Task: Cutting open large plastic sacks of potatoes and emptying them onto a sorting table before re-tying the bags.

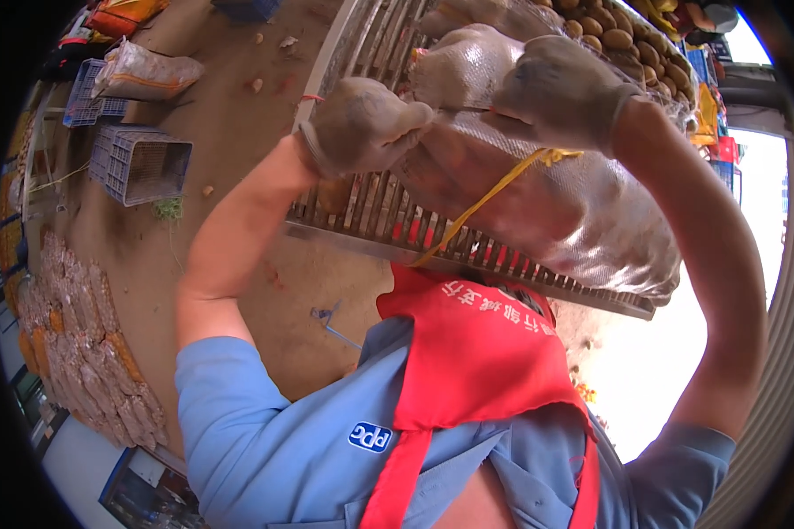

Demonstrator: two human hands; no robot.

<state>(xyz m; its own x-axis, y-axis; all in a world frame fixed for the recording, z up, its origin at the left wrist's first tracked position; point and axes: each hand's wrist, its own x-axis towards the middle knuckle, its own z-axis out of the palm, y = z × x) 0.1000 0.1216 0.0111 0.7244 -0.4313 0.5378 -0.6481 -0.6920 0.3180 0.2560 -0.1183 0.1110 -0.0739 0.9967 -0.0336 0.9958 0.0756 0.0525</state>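
head view: a slatted metal rack [370,214] spans the top centre of the frame, standing over a brown, dusty floor [238,132] scattered with small scraps; a ribbed grey wall [772,428] curves down the right edge, beside a patch of ground washed out by glare. one bulging plastic-mesh sack [582,207] lies across the rack from upper centre to right of centre, reddish contents dimly showing through, with one yellow tie [501,186] trailing from it toward the rack's near edge. two hands in grey gloves meet above the sack: the left hand [357,128] has its fingers curled in, thumb pressed forward, and the right hand [556,95] is closed too, both gripping a thin dark strip [466,108] stretched between them. the right fingertips are hidden behind the glove's back, and what the strip is made of cannot be told, nor whether the pale bulge [472,66] just beyond it belongs to the same sack. potatoes [616,37], too many to count, fill the upper right. at upper left are two blue crates [141,163], one filled sack [146,70] by the farther crate, and an orange bundle cut off by the top edge. a heap of long bags [84,344] at lower left overlaps too much to count. one red apron [476,353] over a blue shirt fills the bottom centre.
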